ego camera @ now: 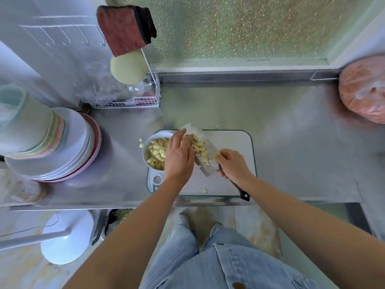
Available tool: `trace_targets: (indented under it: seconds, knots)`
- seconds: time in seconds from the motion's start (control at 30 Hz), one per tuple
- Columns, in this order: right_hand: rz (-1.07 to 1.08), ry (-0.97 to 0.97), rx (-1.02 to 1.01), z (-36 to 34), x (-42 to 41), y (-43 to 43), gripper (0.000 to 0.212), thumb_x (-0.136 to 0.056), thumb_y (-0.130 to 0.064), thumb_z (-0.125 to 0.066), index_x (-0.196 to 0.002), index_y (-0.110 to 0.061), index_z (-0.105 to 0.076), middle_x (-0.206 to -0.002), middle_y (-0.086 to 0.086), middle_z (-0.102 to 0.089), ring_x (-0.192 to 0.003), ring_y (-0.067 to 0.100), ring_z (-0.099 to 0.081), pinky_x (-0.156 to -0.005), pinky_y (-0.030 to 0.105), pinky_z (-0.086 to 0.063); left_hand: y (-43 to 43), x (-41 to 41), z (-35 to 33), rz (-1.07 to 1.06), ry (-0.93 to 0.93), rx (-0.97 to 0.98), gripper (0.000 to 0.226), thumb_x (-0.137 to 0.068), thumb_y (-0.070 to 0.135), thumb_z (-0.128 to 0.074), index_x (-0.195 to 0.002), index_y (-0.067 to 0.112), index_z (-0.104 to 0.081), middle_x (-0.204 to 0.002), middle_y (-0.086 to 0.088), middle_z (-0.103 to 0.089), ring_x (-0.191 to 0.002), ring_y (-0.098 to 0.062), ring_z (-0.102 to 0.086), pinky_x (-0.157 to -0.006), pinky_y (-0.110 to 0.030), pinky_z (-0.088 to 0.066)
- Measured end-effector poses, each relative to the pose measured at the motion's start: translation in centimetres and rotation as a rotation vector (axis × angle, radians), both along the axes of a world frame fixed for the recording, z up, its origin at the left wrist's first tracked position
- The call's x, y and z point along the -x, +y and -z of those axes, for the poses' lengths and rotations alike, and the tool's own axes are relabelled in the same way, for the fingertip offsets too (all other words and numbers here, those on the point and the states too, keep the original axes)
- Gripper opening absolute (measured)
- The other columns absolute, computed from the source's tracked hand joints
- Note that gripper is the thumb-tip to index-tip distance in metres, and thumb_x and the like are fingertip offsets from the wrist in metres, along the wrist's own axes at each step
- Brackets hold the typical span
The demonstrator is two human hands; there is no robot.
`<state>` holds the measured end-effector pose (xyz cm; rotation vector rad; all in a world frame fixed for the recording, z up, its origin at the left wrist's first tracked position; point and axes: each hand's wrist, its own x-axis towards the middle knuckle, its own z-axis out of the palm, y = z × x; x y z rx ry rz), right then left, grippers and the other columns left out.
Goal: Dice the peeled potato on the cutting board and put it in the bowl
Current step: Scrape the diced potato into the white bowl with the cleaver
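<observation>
- While our right hand (233, 165) curls tight round the slim black handle (242, 191) of the cleaver (205, 170), the broad, flat grey blade slants across the left half of the cutting board (235, 140), and its far end is blurred.
- Our left hand (179, 155) lies spread, fingers fairly straight and close together, its fingertips against the potato dice (201, 150) heaped on the blade; it holds nothing.
- These pale yellow dice are small, rough cubes with a moist look.
- We see more of the same cubes filling the bowl (145, 151), a round, smooth white one that sits on the board's far left corner and overhangs its left edge.
- Our board is a white plastic rectangle with rounded corners and a green rim, set at the near edge of the worktop (270, 113), which is dull brushed steel.
- A few stray cubes (141, 142) lie on the steel just left of the bowl, and one more (205, 191) lies by the board's near edge.
- At the worktop's left end we find a stack of round pastel plates (68, 147).
- A white wire rack (145, 101) stands in the far left corner, with a fuzzy red cloth (123, 28) above it.
- A crinkled, translucent orange bag (362, 90) bulges at the far right.
</observation>
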<state>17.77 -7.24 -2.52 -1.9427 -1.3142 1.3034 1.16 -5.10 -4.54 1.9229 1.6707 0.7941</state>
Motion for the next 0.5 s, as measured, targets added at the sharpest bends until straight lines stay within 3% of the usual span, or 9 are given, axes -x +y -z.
trace_targets:
  seconds: [0.13, 0.2, 0.27, 0.33, 0.43, 0.5]
  knots:
    - [-0.075, 0.006, 0.027, -1.1, 2.5, 1.4, 0.026, -0.092, -0.020, -0.047, -0.077, 0.000, -0.056, -0.061, 0.013, -0.061, -0.040, 0.013, -0.048, -0.041, 0.022, -0.036, 1.3, 4.2, -0.6, 0.150, 0.084, 0.053, 0.049, -0.094, 0.006, -0.041, -0.142, 0.012, -0.045, -0.154, -0.003, -0.033, -0.143, -0.025, -0.026, -0.117, -0.038, -0.025]
    - [-0.100, -0.009, 0.029, -1.3, 3.8, 1.9, 0.025, -0.091, -0.019, -0.047, -0.073, -0.003, -0.053, -0.059, 0.011, -0.059, -0.039, 0.014, -0.047, -0.041, 0.022, -0.036, 1.6, 5.7, -0.6, 0.225, 0.135, 0.093, 0.051, -0.093, 0.004, -0.042, -0.144, 0.010, -0.043, -0.154, -0.003, -0.035, -0.143, -0.025, -0.029, -0.118, -0.041, -0.024]
    - [-0.101, -0.027, 0.025, -1.4, 4.8, 2.4, 0.023, -0.090, -0.018, -0.048, -0.070, -0.007, -0.050, -0.057, 0.010, -0.058, -0.039, 0.014, -0.046, -0.041, 0.022, -0.036, 1.4, 7.0, -0.7, 0.239, 0.158, 0.117, 0.051, -0.092, -0.002, -0.043, -0.142, 0.007, -0.044, -0.152, -0.005, -0.038, -0.141, -0.025, -0.032, -0.119, -0.034, -0.021]
    - [-0.069, -0.037, 0.023, -1.3, 5.5, 2.7, 0.025, -0.090, -0.018, -0.048, -0.068, -0.009, -0.050, -0.056, 0.010, -0.058, -0.038, 0.014, -0.046, -0.041, 0.022, -0.036, 1.0, 8.4, -0.5, 0.225, 0.191, 0.112, 0.054, -0.089, -0.006, -0.044, -0.142, 0.007, -0.045, -0.151, -0.005, -0.040, -0.139, -0.024, -0.035, -0.114, -0.029, -0.025]
    - [-0.017, -0.042, 0.012, -1.2, 6.0, 2.9, 0.028, -0.092, -0.018, -0.047, -0.066, -0.011, -0.052, -0.055, 0.008, -0.058, -0.039, 0.016, -0.047, -0.039, 0.021, -0.035, 0.6, 10.2, 0.2, 0.178, 0.208, 0.090, 0.057, -0.084, -0.007, -0.048, -0.139, 0.007, -0.049, -0.148, -0.007, -0.044, -0.133, -0.028, -0.042, -0.112, -0.036, -0.034]
    - [-0.011, -0.046, 0.008, -1.2, 6.4, 2.9, 0.027, -0.092, -0.019, -0.047, -0.067, -0.010, -0.053, -0.056, 0.008, -0.059, -0.038, 0.014, -0.046, -0.039, 0.021, -0.036, 0.6, 10.7, 0.2, 0.145, 0.203, 0.100, 0.056, -0.086, -0.006, -0.048, -0.141, 0.007, -0.047, -0.148, -0.008, -0.042, -0.135, -0.028, -0.041, -0.112, -0.035, -0.033]
